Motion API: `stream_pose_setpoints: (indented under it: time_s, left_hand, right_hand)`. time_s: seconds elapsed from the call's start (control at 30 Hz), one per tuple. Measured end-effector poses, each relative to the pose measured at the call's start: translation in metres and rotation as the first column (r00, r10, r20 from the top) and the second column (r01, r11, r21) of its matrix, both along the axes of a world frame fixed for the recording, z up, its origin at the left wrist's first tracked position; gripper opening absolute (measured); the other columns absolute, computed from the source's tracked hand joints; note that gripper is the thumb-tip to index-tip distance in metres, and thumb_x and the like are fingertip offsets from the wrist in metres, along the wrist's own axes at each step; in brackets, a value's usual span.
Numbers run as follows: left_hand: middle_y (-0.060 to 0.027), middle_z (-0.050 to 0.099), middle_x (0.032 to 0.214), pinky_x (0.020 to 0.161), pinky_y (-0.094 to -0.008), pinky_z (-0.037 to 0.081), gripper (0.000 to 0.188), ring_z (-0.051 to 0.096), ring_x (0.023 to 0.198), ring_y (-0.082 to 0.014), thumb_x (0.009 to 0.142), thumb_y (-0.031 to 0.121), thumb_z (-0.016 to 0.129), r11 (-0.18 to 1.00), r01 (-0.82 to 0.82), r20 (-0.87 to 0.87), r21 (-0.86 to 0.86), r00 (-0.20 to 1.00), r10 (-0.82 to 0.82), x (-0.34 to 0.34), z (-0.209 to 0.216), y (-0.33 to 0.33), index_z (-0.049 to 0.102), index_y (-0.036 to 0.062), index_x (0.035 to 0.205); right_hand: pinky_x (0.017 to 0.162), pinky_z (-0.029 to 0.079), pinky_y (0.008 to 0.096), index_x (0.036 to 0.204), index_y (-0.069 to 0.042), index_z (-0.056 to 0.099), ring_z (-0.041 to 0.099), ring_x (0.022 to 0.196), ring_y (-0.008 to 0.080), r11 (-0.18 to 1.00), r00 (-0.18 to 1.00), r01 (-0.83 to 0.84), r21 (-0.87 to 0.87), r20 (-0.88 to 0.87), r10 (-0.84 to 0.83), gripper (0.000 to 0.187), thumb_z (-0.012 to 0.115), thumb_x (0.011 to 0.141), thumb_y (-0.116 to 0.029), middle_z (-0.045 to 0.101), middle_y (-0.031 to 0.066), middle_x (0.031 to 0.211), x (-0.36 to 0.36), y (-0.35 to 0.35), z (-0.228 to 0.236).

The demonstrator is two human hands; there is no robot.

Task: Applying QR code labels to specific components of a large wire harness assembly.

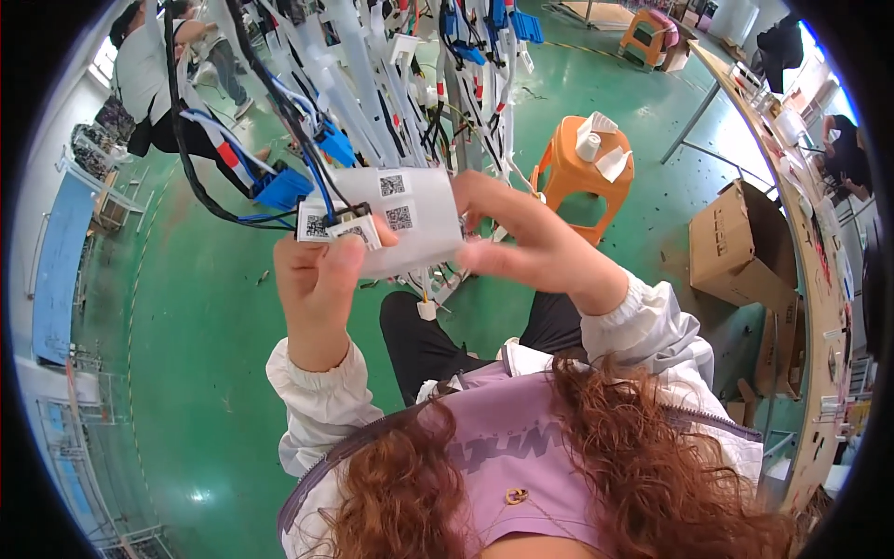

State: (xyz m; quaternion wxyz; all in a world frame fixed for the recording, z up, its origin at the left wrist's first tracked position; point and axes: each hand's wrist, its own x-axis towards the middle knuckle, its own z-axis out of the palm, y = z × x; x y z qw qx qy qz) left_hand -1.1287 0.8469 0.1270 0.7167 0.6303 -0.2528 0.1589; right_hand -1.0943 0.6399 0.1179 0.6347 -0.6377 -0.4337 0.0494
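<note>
My left hand (321,284) pinches a small white wire connector (358,231) between thumb and fingers. A square-code label lies on the connector's face, and dark wires run up from it. Behind the connector is a curved white label strip (428,244) carrying several square-code labels. My right hand (535,244) has its thumb and fingers closed around the strip's right edge. A blue connector (282,189) on black and blue wires hangs just above my left hand. Part of the strip is hidden behind the left fingers and the connector.
Bundled cables (372,93) with white sleeves and blue connectors hang ahead. An orange stool (568,177) at the right bears a white roll (588,145) and paper scraps. Farther right are a cardboard box (722,238) and a long workbench (812,279). Other people are at work nearby.
</note>
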Motion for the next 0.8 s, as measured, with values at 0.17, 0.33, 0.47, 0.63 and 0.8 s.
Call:
stream_pose_setpoints:
  time_s: [0.17, 0.33, 0.47, 0.63, 0.8]
  left_hand:
    - [-0.0042, 0.062, 0.080, 0.066, -0.0234, 0.040, 0.020, 0.053, 0.072, -0.0100, 0.078, 0.016, 0.056, 0.996, -0.055, -0.021, 0.067, 0.998, 0.056, -0.006, 0.007, 0.005, 0.063, -0.0026, 0.079]
    - [-0.0070, 0.057, 0.073, 0.065, -0.0265, 0.042, 0.017, 0.053, 0.068, -0.0139, 0.077, 0.016, 0.048, 0.922, -0.315, -0.103, 0.225, 0.933, 0.344, -0.041, 0.027, 0.033, 0.053, -0.0005, 0.079]
    - [-0.0051, 0.053, 0.071, 0.063, -0.0269, 0.041, 0.017, 0.049, 0.064, -0.0141, 0.079, 0.016, 0.047, 0.919, -0.386, -0.080, 0.078, 0.917, 0.391, -0.072, 0.049, 0.081, 0.050, -0.0005, 0.082]
    - [-0.0033, 0.049, 0.077, 0.070, -0.0262, 0.041, 0.022, 0.050, 0.074, -0.0124, 0.080, 0.021, 0.051, 0.890, -0.448, -0.115, 0.086, 0.883, 0.455, -0.091, 0.066, 0.136, 0.050, -0.0001, 0.087]
    - [-0.0033, 0.051, 0.087, 0.078, -0.0332, 0.042, 0.016, 0.051, 0.082, -0.0137, 0.085, 0.018, 0.048, 0.965, -0.254, 0.096, 0.068, 0.964, 0.247, -0.099, 0.074, 0.160, 0.050, 0.0034, 0.091]
  right_hand:
    - [0.066, 0.042, 0.0222, 0.093, -0.002, 0.047, 0.051, 0.076, 0.0073, 0.950, 0.940, 0.070, 0.304, -0.340, 0.040, 0.023, 0.061, 0.083, -0.017, 0.054, 0.0032, 0.086, 0.003, 0.026, 0.010]
    - [0.065, 0.043, 0.0216, 0.095, -0.001, 0.045, 0.052, 0.074, 0.0074, 0.957, 0.984, 0.156, 0.245, -0.122, -0.129, 0.020, 0.058, 0.084, -0.013, 0.053, 0.0030, 0.082, 0.002, 0.040, 0.011]
    - [0.060, 0.044, 0.0208, 0.089, 0.001, 0.050, 0.054, 0.068, 0.0077, 0.901, 0.945, 0.304, 0.309, -0.216, -0.245, 0.007, 0.052, 0.085, -0.003, 0.057, 0.0039, 0.077, 0.019, 0.033, 0.006]
    - [0.083, 0.043, 0.0261, 0.099, 0.002, 0.051, 0.056, 0.092, 0.0137, 0.960, 0.978, 0.207, 0.190, -0.053, -0.200, 0.013, 0.045, 0.089, -0.004, 0.058, 0.0071, 0.095, 0.035, 0.045, 0.010]
    - [0.087, 0.042, 0.0278, 0.112, 0.003, 0.049, 0.053, 0.103, 0.0187, 0.952, 0.948, 0.276, 0.134, 0.123, -0.292, 0.025, 0.044, 0.087, -0.001, 0.055, 0.0124, 0.109, 0.044, 0.061, 0.027]
